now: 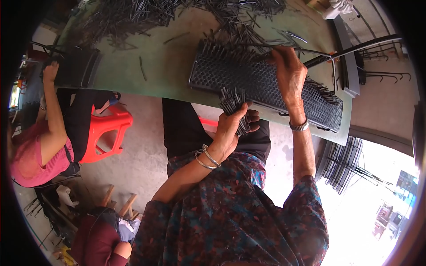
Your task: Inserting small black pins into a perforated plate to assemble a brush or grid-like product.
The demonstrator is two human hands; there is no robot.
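Note:
My left hand (228, 131) is closed round a bundle of thin dark rods (231, 99), their ends fanning out above my fingers just off the table's near edge. Over a long black tray (259, 82) full of round holes, my right hand (290, 73) bends down with its fingers pinched together. Whatever sits between those fingertips is hidden. Rods (222, 49) stand upright in the tray's far left holes, and more (321, 91) stick up along its right part. The tray lies on the green table (164, 66), slanting down to the right.
A large heap of loose dark rods (133, 17) covers the table's far side, with single rods scattered nearer. A black metal bar frame (350, 52) crosses at the right. Another person in pink (49, 155) works at the left, near a red stool (111, 126). Someone in maroon sits lower left.

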